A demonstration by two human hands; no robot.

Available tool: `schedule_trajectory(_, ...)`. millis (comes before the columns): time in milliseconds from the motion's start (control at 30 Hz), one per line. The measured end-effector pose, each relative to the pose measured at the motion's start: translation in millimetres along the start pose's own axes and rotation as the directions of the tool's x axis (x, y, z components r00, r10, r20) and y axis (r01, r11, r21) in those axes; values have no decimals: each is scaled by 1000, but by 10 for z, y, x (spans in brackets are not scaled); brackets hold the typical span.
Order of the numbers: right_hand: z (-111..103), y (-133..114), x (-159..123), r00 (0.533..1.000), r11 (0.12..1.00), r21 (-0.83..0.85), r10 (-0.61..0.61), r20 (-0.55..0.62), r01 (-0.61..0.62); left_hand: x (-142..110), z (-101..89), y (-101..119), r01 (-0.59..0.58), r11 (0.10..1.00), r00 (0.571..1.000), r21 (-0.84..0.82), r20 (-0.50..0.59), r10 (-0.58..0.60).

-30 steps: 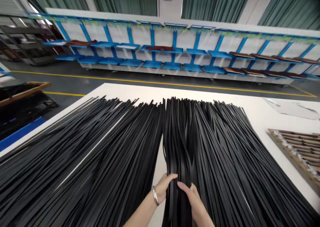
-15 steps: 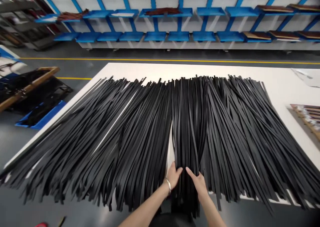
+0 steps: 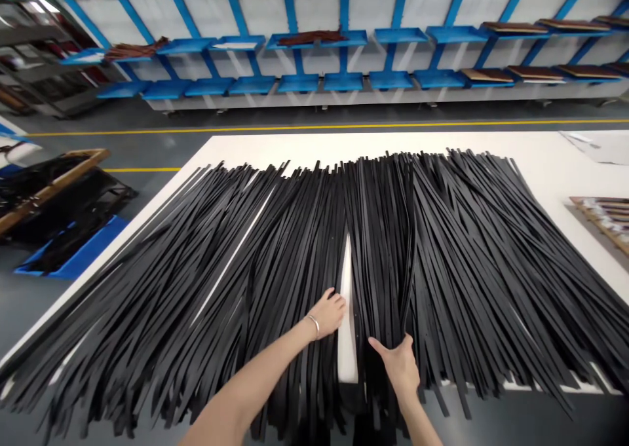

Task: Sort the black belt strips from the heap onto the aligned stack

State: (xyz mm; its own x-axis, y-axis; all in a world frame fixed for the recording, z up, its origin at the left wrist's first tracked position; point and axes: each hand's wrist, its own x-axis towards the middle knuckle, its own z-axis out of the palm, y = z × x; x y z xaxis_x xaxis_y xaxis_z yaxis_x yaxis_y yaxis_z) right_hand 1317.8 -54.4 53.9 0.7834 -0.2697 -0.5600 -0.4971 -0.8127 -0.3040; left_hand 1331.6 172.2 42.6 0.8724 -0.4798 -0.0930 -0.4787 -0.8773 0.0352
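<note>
Long flat black strips (image 3: 304,236) lie in a thick layer across a white table, their near ends hanging over its front edge. Over the strips just left of a narrow white gap, my left hand (image 3: 328,312), with a bangle at the wrist, rests with bent fingers partly apart. To the right of that gap, my right hand (image 3: 400,367) grips the near part of a bundle of strips (image 3: 381,289). Its thumb lies on top toward the left, and the other fingers are partly hidden at the bundle's right side.
White tabletop (image 3: 275,148) shows behind the strips. A wooden-edged tray of pieces (image 3: 602,220) lies at the right. On the left stand a blue bin (image 3: 91,253) and a wooden-edged rack (image 3: 59,184). Blue shelves (image 3: 250,84) line the back.
My left hand has left the bundle and moved left and away from me. My right hand has shifted slightly right and nearer. The white gap between the strips has widened.
</note>
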Motion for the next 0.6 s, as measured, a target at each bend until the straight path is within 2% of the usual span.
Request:
schedule_trajectory(100, 21, 26, 11, 1000, 1000, -9, -7, -5, 7, -127, 56, -393, 25, 1000, 1000, 19, -3, -25)
schedule_trajectory(200, 30, 43, 15, 1000, 1000, -20, 4, -13, -4, -367, 105, -712, 96, 995, 995, 36, -5, -96)
schedule_trajectory(300, 33, 37, 12, 1000, 999, -29, 27, -15, -27, -578, 120, -921, 191, 981, 982, 44, -10, -191)
schedule_trajectory(367, 28, 28, 9, 999, 999, -30, 37, -13, -37, -631, 111, -984, 227, 973, 974, 39, -11, -227)
schedule_trajectory(467, 20, 35, 17, 999, 999, -13, 42, -6, -42, -489, 86, -1045, 224, 974, 974, 26, -21, -223)
schedule_trajectory(533, 44, 67, 39, 999, 999, 13, 41, 9, -41, -214, 80, -1151, 194, 981, 980, 28, -46, -193)
schedule_trajectory(600, 124, 114, 85, 999, 997, 67, 35, 11, -36, 192, 88, -1367, 158, 987, 985, 41, -73, -154)
